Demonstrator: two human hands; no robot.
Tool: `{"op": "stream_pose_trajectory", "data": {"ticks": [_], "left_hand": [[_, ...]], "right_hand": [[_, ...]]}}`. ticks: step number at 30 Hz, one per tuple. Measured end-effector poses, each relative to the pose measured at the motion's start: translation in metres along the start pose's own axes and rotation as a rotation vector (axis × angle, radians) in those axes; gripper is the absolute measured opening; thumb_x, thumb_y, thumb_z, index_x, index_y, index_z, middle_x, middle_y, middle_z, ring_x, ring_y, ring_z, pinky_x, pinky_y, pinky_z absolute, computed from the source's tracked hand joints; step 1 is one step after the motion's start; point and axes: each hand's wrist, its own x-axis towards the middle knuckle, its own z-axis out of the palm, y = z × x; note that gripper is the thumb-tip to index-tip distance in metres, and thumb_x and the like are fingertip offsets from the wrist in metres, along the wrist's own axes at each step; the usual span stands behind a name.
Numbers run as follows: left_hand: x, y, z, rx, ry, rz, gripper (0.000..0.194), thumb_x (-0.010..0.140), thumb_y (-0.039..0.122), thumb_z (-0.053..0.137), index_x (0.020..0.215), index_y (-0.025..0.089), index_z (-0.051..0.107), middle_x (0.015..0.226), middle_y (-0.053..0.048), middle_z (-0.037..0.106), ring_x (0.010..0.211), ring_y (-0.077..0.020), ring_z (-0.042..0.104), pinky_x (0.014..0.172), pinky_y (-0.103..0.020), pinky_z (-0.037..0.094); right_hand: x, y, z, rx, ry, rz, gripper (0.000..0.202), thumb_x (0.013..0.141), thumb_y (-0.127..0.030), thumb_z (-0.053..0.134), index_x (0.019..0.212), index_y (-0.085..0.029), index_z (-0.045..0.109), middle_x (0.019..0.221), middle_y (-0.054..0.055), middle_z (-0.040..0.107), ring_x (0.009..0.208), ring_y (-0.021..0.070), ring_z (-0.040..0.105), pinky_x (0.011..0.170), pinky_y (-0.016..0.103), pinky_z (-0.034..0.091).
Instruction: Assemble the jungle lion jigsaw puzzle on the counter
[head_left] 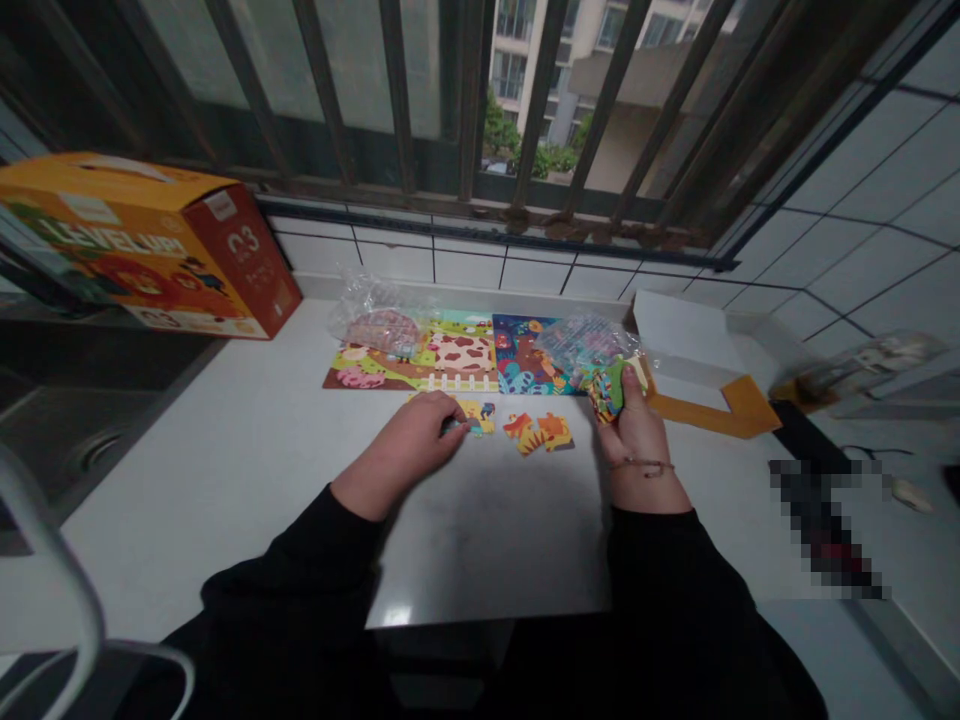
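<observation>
My left hand point(418, 440) rests low over the counter, fingers curled and thumb pressed in at a puzzle piece, mostly covered by the fingers. Just right of its fingertips lie yellow and teal puzzle pieces point(484, 416). A separate group of orange and yellow striped puzzle pieces point(541, 432) lies flat between my two hands. My right hand point(634, 425) is raised a little, closed around a bunch of colourful puzzle pieces point(606, 390), green ones among them. Behind the hands are a farm picture with a cow point(461, 352) and a dark blue picture point(517, 350).
Clear plastic bags point(375, 318) lie on both pictures. An orange carton point(225, 260) stands at the back left by the sink point(97, 430). An opened white and orange box part point(739, 405) lies right, near a dark pixelated item point(825, 530). A barred window point(465, 110) is behind.
</observation>
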Motion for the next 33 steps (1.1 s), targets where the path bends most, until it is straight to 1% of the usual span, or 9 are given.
{"op": "stream_pose_trajectory", "data": {"ticks": [4,8,11,14,18,22,27,30,33], "left_hand": [[0.000,0.003,-0.001,-0.017,0.010,0.002,0.013,0.102,0.030,0.065,0.098,0.022,0.075,0.103,-0.011,0.078,0.100,-0.0299,0.071,0.094,-0.048,0.056],[0.000,0.010,-0.001,-0.092,0.070,-0.025,0.013,0.103,0.033,0.069,0.108,0.022,0.075,0.109,-0.011,0.079,0.105,-0.0307,0.073,0.097,-0.050,0.058],[0.000,0.013,0.003,-0.165,0.126,0.002,0.032,0.099,0.032,0.075,0.130,0.022,0.070,0.128,-0.013,0.077,0.119,-0.0323,0.073,0.106,-0.052,0.058],[-0.001,0.015,0.007,-0.217,0.118,0.056,0.060,0.090,0.023,0.082,0.146,0.022,0.062,0.143,-0.015,0.070,0.130,-0.0332,0.070,0.112,-0.052,0.058],[0.000,0.016,0.011,-0.197,0.133,0.075,0.067,0.083,0.015,0.084,0.146,0.021,0.061,0.146,-0.016,0.068,0.138,-0.0355,0.066,0.118,-0.054,0.054],[0.002,0.019,0.012,-0.151,0.168,0.035,0.036,0.094,0.023,0.078,0.129,0.020,0.069,0.129,-0.013,0.073,0.124,-0.0322,0.071,0.109,-0.050,0.057],[0.003,0.024,0.009,-0.117,0.231,-0.078,0.006,0.099,0.021,0.068,0.104,0.021,0.071,0.102,-0.008,0.075,0.100,-0.0274,0.071,0.092,-0.044,0.057],[0.003,0.023,0.003,-0.134,0.326,-0.188,0.005,0.097,0.018,0.066,0.098,0.022,0.069,0.096,-0.006,0.075,0.092,-0.0252,0.070,0.087,-0.040,0.055],[0.003,0.021,0.000,-0.174,0.397,-0.253,0.004,0.097,0.019,0.066,0.099,0.022,0.068,0.095,-0.005,0.075,0.088,-0.0235,0.070,0.083,-0.037,0.054]], "right_hand": [[-0.013,0.002,0.010,-0.008,-0.294,0.156,0.050,0.085,-0.052,0.098,0.119,-0.023,0.077,0.118,0.005,0.085,0.108,0.0213,0.082,0.097,0.036,0.070],[-0.040,0.003,0.020,-0.117,-0.651,0.331,0.064,0.073,-0.057,0.105,0.121,-0.024,0.078,0.111,0.005,0.085,0.096,0.0217,0.082,0.092,0.035,0.070],[-0.057,0.005,0.024,-0.215,-0.910,0.472,0.079,0.063,-0.049,0.111,0.130,-0.023,0.078,0.115,0.007,0.085,0.096,0.0225,0.082,0.088,0.033,0.067],[-0.064,0.009,0.025,-0.289,-1.070,0.549,0.088,0.060,-0.039,0.113,0.139,-0.022,0.078,0.118,0.008,0.085,0.101,0.0233,0.082,0.092,0.032,0.065],[-0.061,0.015,0.023,-0.341,-1.128,0.546,0.093,0.064,-0.035,0.111,0.148,-0.023,0.074,0.131,0.010,0.082,0.112,0.0247,0.080,0.100,0.036,0.063],[-0.058,0.019,0.024,-0.398,-1.193,0.491,0.091,0.062,-0.037,0.111,0.146,-0.024,0.076,0.149,0.012,0.075,0.127,0.0280,0.075,0.107,0.038,0.061],[-0.057,0.021,0.025,-0.409,-1.080,0.398,0.093,0.059,-0.040,0.111,0.142,-0.024,0.073,0.132,0.011,0.081,0.114,0.0294,0.080,0.101,0.043,0.065],[-0.057,0.020,0.024,-0.580,-0.975,0.208,0.086,0.058,-0.040,0.111,0.132,-0.023,0.071,0.121,0.009,0.081,0.108,0.0294,0.081,0.098,0.045,0.066],[-0.058,0.021,0.024,-0.771,-1.027,0.050,0.077,0.062,-0.043,0.109,0.126,-0.024,0.071,0.122,0.009,0.080,0.111,0.0298,0.080,0.102,0.047,0.064]]}}
